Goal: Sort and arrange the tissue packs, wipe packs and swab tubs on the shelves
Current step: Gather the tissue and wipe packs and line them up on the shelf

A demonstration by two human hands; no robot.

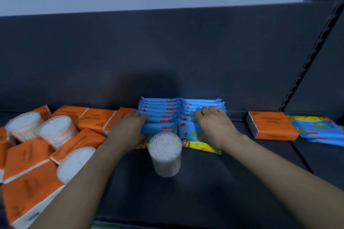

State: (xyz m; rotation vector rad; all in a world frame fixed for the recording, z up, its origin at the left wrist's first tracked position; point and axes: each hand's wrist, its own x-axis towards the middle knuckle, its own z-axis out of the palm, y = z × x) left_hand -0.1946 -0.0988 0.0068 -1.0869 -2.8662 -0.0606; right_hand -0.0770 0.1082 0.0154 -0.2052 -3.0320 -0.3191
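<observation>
a dark grey metal shelf [186, 191] carries two rows of blue plastic wipe packs [162, 109] at the back, with a clear round swab tub [165, 154] upright just in front. orange tissue packs [28, 154] and more clear tubs [55, 130] crowd its left; one orange pack [271, 124] and loose blue packs [320, 128] lie at the right.

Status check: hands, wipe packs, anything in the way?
Left hand and right hand rest on the blue wipe packs, lined in two rows. One swab tub stands directly in front. Orange tissue packs jumbled left.
</observation>
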